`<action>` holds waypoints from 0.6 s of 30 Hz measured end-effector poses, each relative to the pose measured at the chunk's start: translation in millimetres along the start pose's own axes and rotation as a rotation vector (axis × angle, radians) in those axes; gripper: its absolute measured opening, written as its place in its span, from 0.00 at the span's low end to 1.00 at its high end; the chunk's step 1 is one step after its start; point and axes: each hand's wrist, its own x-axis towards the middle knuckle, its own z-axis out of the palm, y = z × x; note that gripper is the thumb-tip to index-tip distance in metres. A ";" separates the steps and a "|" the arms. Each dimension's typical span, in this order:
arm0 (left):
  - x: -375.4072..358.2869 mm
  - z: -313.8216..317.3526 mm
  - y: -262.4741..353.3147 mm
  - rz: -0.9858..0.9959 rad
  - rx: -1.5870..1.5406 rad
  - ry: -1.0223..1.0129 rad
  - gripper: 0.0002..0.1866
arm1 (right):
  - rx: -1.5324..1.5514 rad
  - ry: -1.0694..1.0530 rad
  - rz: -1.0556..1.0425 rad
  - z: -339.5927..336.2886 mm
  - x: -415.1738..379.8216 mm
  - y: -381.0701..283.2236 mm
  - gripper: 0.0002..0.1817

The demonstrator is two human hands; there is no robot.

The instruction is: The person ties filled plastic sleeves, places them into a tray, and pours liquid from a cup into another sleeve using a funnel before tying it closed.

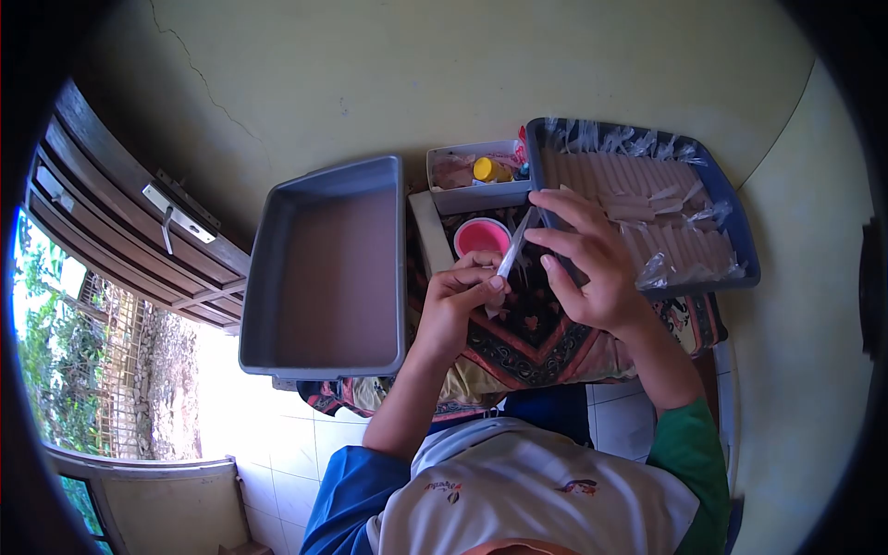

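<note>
My left hand (460,298) pinches a narrow, whitish clear plastic sleeve (512,253) that points up and to the right, in front of my chest. Beside the sleeve's upper end is my right hand (592,264), its fingers spread and nothing visible in them. Just behind my left hand stands a pink round container (482,237) with a pale rim. A deep grey tub (402,277) to the left has a flat, brownish-pink surface inside, apparently liquid. In the dark blue tray (754,254) on the right lie rows of filled plastic tubes (601,173) of similar colour.
At the back, a white box (479,197) holds a yellow-topped jar (490,170) and crumpled pinkish plastic. Patterned cloth (532,347) covers the surface under the containers. A wall (462,65) rises behind, and a wooden door (139,213) stands open at the left.
</note>
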 end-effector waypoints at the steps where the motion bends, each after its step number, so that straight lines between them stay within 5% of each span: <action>1: 1.4 -0.3 0.1 0.028 -0.006 -0.009 0.07 | 0.001 -0.001 0.000 2.2 -1.4 -0.7 0.16; 3: 1.7 0.3 1.7 0.021 0.009 -0.031 0.08 | -0.252 -0.165 -0.200 6.3 -5.6 -4.1 0.11; 6: 1.8 1.5 2.0 0.026 0.036 -0.064 0.08 | -0.338 -0.272 -0.229 17.0 -10.0 0.2 0.10; 14: -1.3 -4.0 2.8 -0.171 0.179 0.002 0.08 | -0.162 -0.283 -0.128 33.3 -25.0 9.5 0.12; 18: 1.0 7.1 1.6 0.336 0.715 0.027 0.08 | -0.160 -0.265 -0.045 36.4 -22.5 6.6 0.12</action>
